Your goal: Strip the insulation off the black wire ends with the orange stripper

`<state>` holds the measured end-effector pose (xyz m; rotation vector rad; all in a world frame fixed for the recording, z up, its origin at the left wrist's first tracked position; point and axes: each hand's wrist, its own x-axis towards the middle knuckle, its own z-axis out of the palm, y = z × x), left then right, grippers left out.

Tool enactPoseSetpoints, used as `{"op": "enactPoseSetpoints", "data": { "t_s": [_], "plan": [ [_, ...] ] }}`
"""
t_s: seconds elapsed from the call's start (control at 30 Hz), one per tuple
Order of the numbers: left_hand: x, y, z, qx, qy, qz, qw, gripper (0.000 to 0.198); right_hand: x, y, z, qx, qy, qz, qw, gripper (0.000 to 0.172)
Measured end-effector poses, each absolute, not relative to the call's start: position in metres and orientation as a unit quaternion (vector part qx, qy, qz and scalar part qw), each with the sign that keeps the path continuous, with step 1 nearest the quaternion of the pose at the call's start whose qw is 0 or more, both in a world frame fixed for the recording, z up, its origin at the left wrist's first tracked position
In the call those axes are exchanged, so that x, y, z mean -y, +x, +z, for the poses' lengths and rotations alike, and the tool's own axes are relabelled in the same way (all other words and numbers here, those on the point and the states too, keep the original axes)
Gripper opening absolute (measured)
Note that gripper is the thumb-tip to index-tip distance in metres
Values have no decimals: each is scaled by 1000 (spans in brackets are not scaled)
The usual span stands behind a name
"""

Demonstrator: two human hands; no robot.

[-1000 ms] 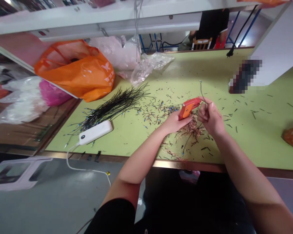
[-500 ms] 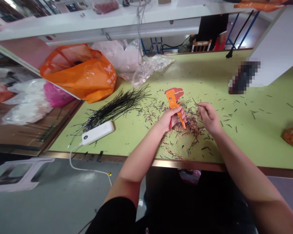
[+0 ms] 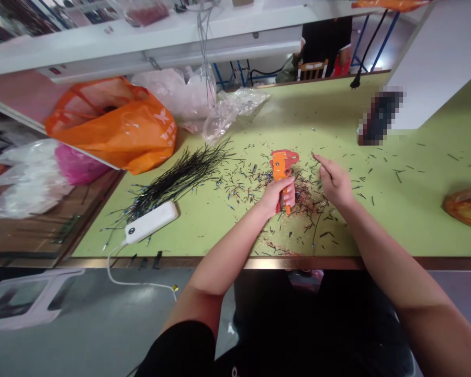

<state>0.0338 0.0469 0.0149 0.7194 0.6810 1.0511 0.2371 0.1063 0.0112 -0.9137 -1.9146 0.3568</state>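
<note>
Holding probably light, stiff orange wire stripper mid-frame by its handles, best grip there, left hand fingers wrapped round, right hand fingers pinching likely bendy black wire right of centre.

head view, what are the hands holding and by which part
The left hand grips an orange tool by its handles; the right hand pinches a thin dark wire near one end.

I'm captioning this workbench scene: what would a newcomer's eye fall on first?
Probably the big orange bag at the back left of the green tabletop. Then the red-and-orange tool in the left hand, near the middle, and the bundle of black wires in front of the bag.
</note>
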Motion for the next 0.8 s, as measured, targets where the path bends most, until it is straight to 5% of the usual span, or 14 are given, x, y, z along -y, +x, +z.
{"op": "enactPoseSetpoints", "data": {
  "t_s": [0.8],
  "plan": [
    [-45,-1,12,-365,455,366,725,37,-108,246,23,833,-354,80,418,31]
  ]
}}
